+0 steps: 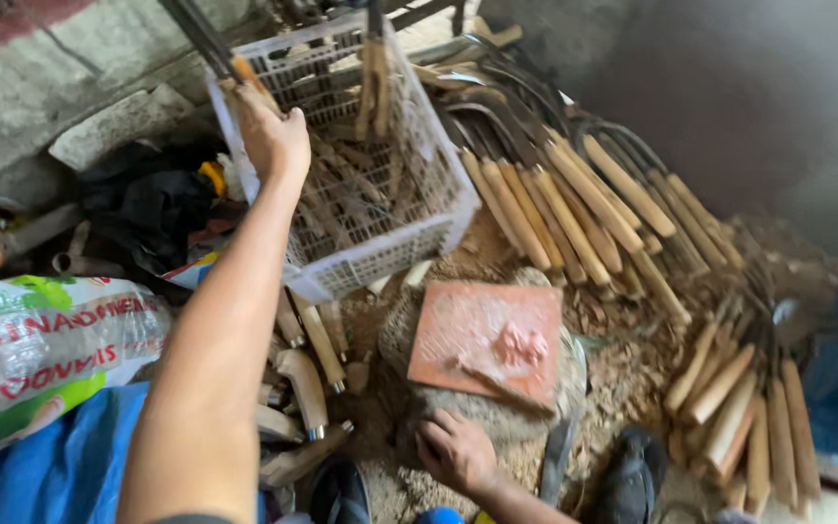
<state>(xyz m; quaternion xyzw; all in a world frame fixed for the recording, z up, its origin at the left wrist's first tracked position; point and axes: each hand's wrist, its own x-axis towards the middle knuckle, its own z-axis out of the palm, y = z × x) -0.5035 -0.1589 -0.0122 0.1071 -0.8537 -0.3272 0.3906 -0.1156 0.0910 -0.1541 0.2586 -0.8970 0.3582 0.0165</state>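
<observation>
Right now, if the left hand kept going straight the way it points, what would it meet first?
The left hand already grips a wood-handled tool at the white crate rim. Straight on lies the grey wall behind the crate, though depth is unclear.

A row of sickles [574, 209] with pale wooden handles lies fanned across the floor [623, 364] toward its far side, their dark curved blades pointing to the wall. A second bundle of wooden handles [739, 417] lies near the right edge. Wood shavings cover the floor between them. A printed sack [36, 354] in white, green and red lies at the left edge, on a blue sheet [60, 466]. Dark cloth [147, 209] is heaped beyond it, beside a grey stone slab [118, 126].
</observation>
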